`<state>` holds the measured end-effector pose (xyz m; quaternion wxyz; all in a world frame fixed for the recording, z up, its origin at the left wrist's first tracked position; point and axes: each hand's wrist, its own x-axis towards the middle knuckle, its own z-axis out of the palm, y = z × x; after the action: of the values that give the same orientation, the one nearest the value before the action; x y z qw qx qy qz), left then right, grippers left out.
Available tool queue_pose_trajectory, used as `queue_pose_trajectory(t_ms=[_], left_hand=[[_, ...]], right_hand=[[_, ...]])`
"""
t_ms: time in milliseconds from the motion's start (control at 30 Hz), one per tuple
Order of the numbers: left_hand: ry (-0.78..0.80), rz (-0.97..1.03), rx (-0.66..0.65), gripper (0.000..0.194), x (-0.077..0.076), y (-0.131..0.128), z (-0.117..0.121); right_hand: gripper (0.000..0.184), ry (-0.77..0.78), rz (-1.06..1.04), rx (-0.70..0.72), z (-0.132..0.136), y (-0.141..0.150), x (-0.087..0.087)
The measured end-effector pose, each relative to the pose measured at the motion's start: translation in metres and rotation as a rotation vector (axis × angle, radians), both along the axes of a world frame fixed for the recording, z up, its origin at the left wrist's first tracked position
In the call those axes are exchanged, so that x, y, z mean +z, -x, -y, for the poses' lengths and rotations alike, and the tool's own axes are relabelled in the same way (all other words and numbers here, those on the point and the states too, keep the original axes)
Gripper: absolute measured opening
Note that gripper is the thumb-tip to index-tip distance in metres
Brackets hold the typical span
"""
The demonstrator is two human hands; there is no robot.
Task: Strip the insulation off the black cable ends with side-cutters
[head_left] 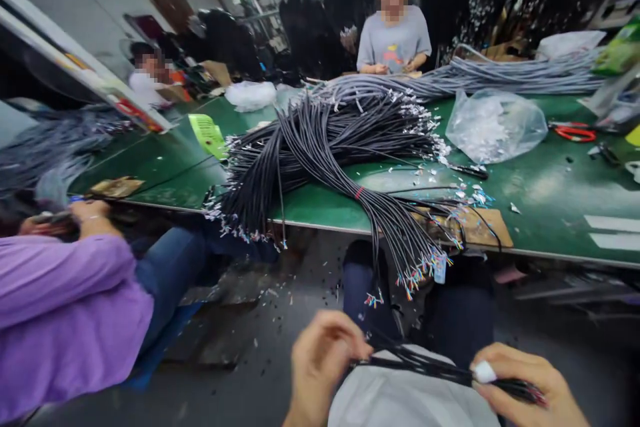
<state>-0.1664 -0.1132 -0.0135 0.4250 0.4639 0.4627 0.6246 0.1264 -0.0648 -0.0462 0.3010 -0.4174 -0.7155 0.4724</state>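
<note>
Low in front of me, a small bundle of black cables (417, 363) stretches between my hands, over a light grey cloth surface (410, 397). My left hand (325, 360) is closed, with its fingertips pinching the bundle's left part. Farther right, my right hand (523, 380) grips the other end, where thin coloured wires stick out past the fingers. Something small and white (484, 371) shows at its fingertips; I cannot tell whether it is tape or a finger cover. Beyond my hands, a bunch of black cables (345, 177) with a red tie hangs over the table edge.
The green table (560, 207) holds a large cable pile (250, 180), grey cables (450, 77), a clear plastic bag (496, 125), red-handled pliers (575, 132) and a cardboard piece (485, 227). A person in purple (75, 320) sits at left; another person (395, 37) works opposite.
</note>
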Motion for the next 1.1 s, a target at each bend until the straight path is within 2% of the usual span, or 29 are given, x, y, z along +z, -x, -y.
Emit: queue_pose_trajectory(t_ms=[33,67,100,167,200,233,267,333,367,400,500,733,833,933,1000,1100], left_hand=[[0.028,-0.142,-0.238,0.02,-0.006,-0.016,0.004],[0.062,-0.289,-0.488,0.037,-0.012,-0.032,0.005],[0.107,-0.394,-0.662,0.058,-0.019,-0.047,0.005],[0.251,-0.532,-0.843,0.092,-0.034,-0.07,0.002],[0.34,-0.556,-0.86,0.099,-0.04,-0.078,0.001],[0.398,-0.56,-0.851,0.095,-0.046,-0.082,0.0],[0.425,-0.548,-0.838,0.081,-0.05,-0.085,0.0],[0.406,-0.499,-0.798,0.041,-0.055,-0.085,0.001],[0.39,-0.468,-0.78,0.029,-0.057,-0.085,0.003],[0.391,-0.436,-0.76,0.025,-0.059,-0.084,0.005],[0.467,-0.332,-0.681,0.033,-0.07,-0.084,0.013],[0.537,-0.139,-0.508,0.054,-0.095,-0.086,0.027],[0.609,-0.108,-0.454,0.054,-0.1,-0.084,0.029],[0.639,-0.112,-0.475,0.052,-0.102,-0.081,0.03],[0.618,-0.129,-0.452,0.05,-0.101,-0.08,0.031],[0.618,-0.138,-0.349,0.052,-0.098,-0.081,0.034]], right_hand=[[0.005,0.045,0.018,0.04,0.006,0.009,0.0],[0.006,0.084,0.022,0.056,0.011,0.018,-0.002],[0.007,0.12,0.021,0.067,0.015,0.027,-0.003],[0.009,0.188,0.014,0.054,0.023,0.037,-0.009],[0.009,0.214,0.01,0.038,0.026,0.039,-0.014],[0.008,0.237,0.007,0.015,0.028,0.038,-0.018],[0.008,0.263,0.003,-0.013,0.03,0.037,-0.023],[0.011,0.34,-0.031,-0.111,0.033,0.032,-0.033],[0.016,0.398,-0.068,-0.167,0.034,0.029,-0.038],[0.023,0.458,-0.115,-0.224,0.035,0.028,-0.042],[0.036,0.558,-0.24,-0.334,0.035,0.029,-0.049],[0.034,0.514,-0.253,-0.451,0.044,0.042,-0.055],[0.032,0.524,-0.2,-0.389,0.048,0.038,-0.062],[0.032,0.524,-0.154,-0.335,0.047,0.035,-0.067],[0.03,0.506,-0.139,-0.313,0.046,0.038,-0.065],[0.025,0.436,-0.12,-0.292,0.047,0.049,-0.055]])
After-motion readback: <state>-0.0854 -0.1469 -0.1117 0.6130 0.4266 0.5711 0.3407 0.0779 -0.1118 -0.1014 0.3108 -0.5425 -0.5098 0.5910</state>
